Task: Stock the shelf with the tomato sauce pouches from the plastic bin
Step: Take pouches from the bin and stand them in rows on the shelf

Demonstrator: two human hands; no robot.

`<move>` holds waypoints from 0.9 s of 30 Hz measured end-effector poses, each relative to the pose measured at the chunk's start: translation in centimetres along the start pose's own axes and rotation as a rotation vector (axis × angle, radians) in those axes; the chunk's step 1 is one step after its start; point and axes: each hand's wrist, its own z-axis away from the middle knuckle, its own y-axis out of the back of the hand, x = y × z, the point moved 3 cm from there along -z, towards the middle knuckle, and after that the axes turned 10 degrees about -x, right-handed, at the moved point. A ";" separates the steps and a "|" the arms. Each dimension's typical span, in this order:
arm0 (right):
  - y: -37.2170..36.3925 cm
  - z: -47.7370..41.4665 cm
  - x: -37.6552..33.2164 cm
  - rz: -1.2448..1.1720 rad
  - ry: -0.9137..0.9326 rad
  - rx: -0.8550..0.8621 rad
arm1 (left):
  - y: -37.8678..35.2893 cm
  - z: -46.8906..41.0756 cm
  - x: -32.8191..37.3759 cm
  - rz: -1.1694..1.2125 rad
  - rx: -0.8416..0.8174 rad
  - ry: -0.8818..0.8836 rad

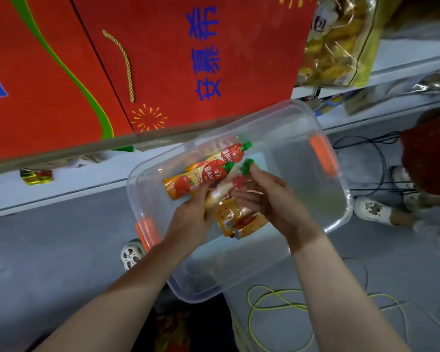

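A clear plastic bin (pixel 323 199) with orange latches lies on the grey floor below me. Several tomato sauce pouches with green caps are inside it. My left hand (pixel 191 219) grips the bottom end of an orange and red pouch (pixel 196 177) and reaches into the bin. My right hand (pixel 267 199) holds another pouch (pixel 239 182) near its green cap, its fingers curled round it. A further pouch (pixel 229 154) lies behind them, and a crumpled one (pixel 239 219) sits under my hands. The grey shelf (pixel 61 184) runs along the left.
Large red gift boxes (pixel 163 59) stand on the shelf above. A yellow snack bag (pixel 338 41) sits at the upper right. Another person's white shoes (pixel 374 209) are at the right. Green and black cords (pixel 277 301) lie on the floor. A small wheel (pixel 131 254) shows by the bin.
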 end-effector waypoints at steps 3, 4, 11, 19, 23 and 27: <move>1.9 -2.9 0.0 0.160 0.036 0.138 | 1.2 0.3 0.3 0.104 -0.021 0.051; 2.3 -4.2 0.1 0.334 0.059 0.200 | 1.8 0.5 0.3 0.132 -0.022 0.043; -1.2 -13.0 2.0 1.429 0.295 0.151 | 5.5 1.8 0.1 0.289 0.068 0.009; -0.5 -9.7 1.3 0.963 0.189 -0.016 | 7.4 2.9 -0.5 0.304 0.097 0.008; 0.5 -4.4 -0.7 0.666 0.274 0.010 | 7.4 3.6 -0.6 0.352 0.097 0.027; 1.4 -1.8 -3.7 0.946 0.304 0.105 | 7.1 4.1 -0.6 0.371 0.108 0.021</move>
